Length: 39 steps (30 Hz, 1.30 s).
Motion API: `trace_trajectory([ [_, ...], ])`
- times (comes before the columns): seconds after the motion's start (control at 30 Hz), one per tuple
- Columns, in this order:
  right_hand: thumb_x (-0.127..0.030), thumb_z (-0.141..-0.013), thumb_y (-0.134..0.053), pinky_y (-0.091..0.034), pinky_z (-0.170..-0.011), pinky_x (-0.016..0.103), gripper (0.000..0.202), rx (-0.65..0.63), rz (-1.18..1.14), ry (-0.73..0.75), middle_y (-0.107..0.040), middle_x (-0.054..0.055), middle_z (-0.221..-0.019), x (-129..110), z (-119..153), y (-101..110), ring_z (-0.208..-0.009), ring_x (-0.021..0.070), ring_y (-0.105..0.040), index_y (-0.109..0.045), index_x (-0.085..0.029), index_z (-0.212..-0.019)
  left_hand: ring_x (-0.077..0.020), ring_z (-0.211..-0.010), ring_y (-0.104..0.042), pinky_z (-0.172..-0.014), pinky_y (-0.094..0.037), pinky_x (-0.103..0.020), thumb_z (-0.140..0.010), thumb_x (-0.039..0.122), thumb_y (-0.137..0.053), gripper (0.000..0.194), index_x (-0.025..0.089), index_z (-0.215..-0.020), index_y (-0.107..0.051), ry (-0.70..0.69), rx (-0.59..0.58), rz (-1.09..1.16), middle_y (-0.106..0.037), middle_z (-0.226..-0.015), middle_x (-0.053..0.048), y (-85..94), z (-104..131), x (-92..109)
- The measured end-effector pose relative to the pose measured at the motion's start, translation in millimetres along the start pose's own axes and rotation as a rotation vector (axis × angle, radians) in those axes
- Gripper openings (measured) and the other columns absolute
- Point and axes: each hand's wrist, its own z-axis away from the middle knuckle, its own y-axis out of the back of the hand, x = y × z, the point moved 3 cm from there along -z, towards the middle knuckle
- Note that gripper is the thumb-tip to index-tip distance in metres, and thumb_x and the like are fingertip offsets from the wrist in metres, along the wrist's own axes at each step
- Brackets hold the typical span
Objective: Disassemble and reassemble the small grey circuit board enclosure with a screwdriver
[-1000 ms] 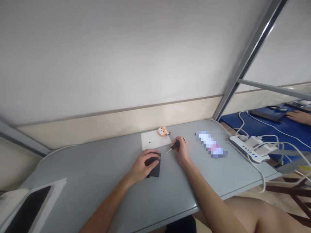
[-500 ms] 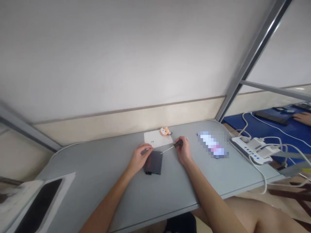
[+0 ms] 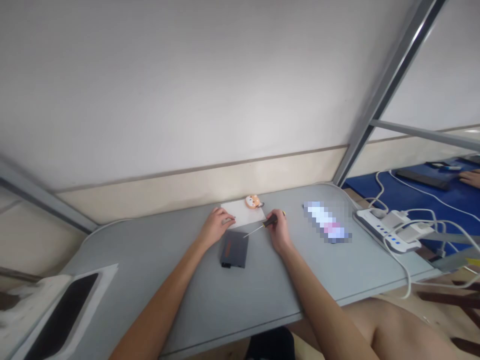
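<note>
A dark grey box-shaped device (image 3: 235, 249) lies flat on the grey table. Behind it is a sheet of white paper (image 3: 245, 214), with an orange and white animal-faced item (image 3: 253, 201) on its back edge. My left hand (image 3: 218, 225) rests at the paper's left part, thumb and fingertips pinched together beside tiny dark specks; whatever they hold is too small to make out. In my right hand (image 3: 278, 230) is a screwdriver (image 3: 270, 220) with a black and yellow handle, its thin shaft pointing left and its tip over the device's upper right corner.
A lit phone (image 3: 327, 222), blurred out, lies right of my right hand. Farther right is a white power strip (image 3: 388, 231) with plugs and cables. A black tablet-like slab (image 3: 62, 315) lies on papers at left. Another person's hand (image 3: 470, 178) rests on a blue desk.
My left hand has moved off the device's top edge, up and left onto the paper by the dark specks. The screwdriver remains in my right hand, little changed.
</note>
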Motion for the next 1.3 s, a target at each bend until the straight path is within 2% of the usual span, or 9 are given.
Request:
trace_trajectory([
  [0.2,-0.039,-0.075,-0.059,-0.032,-0.051,0.029,0.021,0.001,0.014,0.007,-0.051,-0.001,-0.062,1.1,-2.8,-0.6,-0.057,0.0134,-0.044,-0.059,-0.022,-0.064,-0.0258,-0.102,-0.060,-0.094,-0.049,-0.040,-0.098,0.044,-0.061,0.027,0.025,-0.099,-0.080,0.000,-0.071,-0.005,-0.073,-0.099,-0.007,-0.9,0.0,-1.1],
  [0.43,-0.039,-0.075,-0.059,-0.035,-0.053,0.029,0.021,-0.003,0.012,0.021,-0.051,0.000,-0.067,-1.3,0.1,-0.3,-0.062,0.0137,-0.046,-0.060,-0.021,-0.063,-0.0251,-0.110,-0.063,-0.098,-0.050,-0.040,-0.100,0.045,-0.060,0.027,0.026,-0.105,-0.078,0.121,0.006,0.071,-0.073,-0.108,-0.006,18.3,23.9,-3.2],
  [0.57,-0.037,-0.073,-0.059,-0.034,-0.054,0.028,0.019,0.000,0.014,0.023,-0.050,-0.001,-0.069,-2.2,1.9,0.8,-0.064,0.0133,-0.046,-0.060,-0.021,-0.064,-0.0254,-0.110,-0.064,-0.100,-0.050,-0.041,-0.101,0.044,-0.056,0.028,0.025,-0.105,-0.077,0.104,0.001,0.061,-0.073,-0.106,-0.007,30.0,38.4,6.8],
  [0.67,-0.037,-0.075,-0.059,-0.032,-0.054,0.028,0.020,-0.006,0.025,0.028,-0.050,-0.001,-0.067,-3.0,3.0,1.3,-0.062,0.0132,-0.044,-0.060,-0.021,-0.065,-0.0261,-0.116,-0.064,-0.105,-0.050,-0.042,-0.097,0.047,-0.063,0.028,0.028,-0.114,-0.076,0.093,-0.126,0.115,-0.072,-0.120,-0.007,37.8,44.9,18.8],
  [0.8,-0.038,-0.076,-0.058,-0.034,-0.055,0.029,0.021,-0.008,0.033,0.048,-0.050,-0.001,-0.064,-3.8,3.6,0.9,-0.061,0.0137,-0.045,-0.058,-0.021,-0.063,-0.0270,-0.129,-0.060,-0.107,-0.051,-0.040,-0.084,0.042,-0.080,0.059,0.035,-0.140,-0.063,0.060,-0.376,0.284,-0.060,-0.147,-0.007,40.5,50.8,28.9],
  [0.9,-0.036,-0.075,-0.059,-0.035,-0.054,0.028,0.020,0.005,0.029,0.058,-0.050,-0.001,-0.064,-4.7,3.4,1.7,-0.061,0.0133,-0.045,-0.059,-0.021,-0.063,-0.0274,-0.126,-0.061,-0.105,-0.052,-0.040,-0.079,0.040,-0.084,0.053,0.033,-0.130,-0.070,0.052,-0.456,0.335,-0.058,-0.147,-0.007,36.3,52.1,31.3],
  [1.03,-0.035,-0.074,-0.060,-0.033,-0.051,0.027,0.020,0.054,0.019,0.086,-0.048,-0.001,-0.063,-9.6,-1.2,8.9,-0.059,0.0123,-0.043,-0.055,-0.021,-0.060,-0.0266,-0.113,-0.066,-0.097,-0.056,-0.039,-0.075,0.048,-0.086,0.062,0.032,-0.132,-0.067,0.158,-0.413,0.282,-0.062,-0.137,-0.007,24.1,51.4,43.8],
  [1.2,-0.037,-0.076,-0.054,-0.031,-0.047,0.027,0.026,0.126,-0.011,0.147,-0.041,-0.004,-0.057,-18.2,-12.1,23.5,-0.051,0.0112,-0.037,-0.042,-0.023,-0.058,-0.0359,-0.124,-0.062,-0.105,-0.049,-0.050,-0.085,0.062,-0.073,0.066,0.031,-0.142,-0.060,0.210,-0.246,0.039,-0.067,-0.137,-0.009,9.4,54.7,75.1],
  [1.3,-0.037,-0.076,-0.053,-0.029,-0.047,0.027,0.028,0.125,0.029,0.188,-0.038,-0.004,-0.054,-20.8,-12.7,27.4,-0.050,0.0110,-0.035,-0.041,-0.023,-0.055,-0.0366,-0.122,-0.063,-0.102,-0.051,-0.051,-0.085,0.063,-0.072,0.068,0.033,-0.145,-0.057,0.191,-0.316,0.053,-0.068,-0.135,-0.009,10.6,57.8,78.9],
])
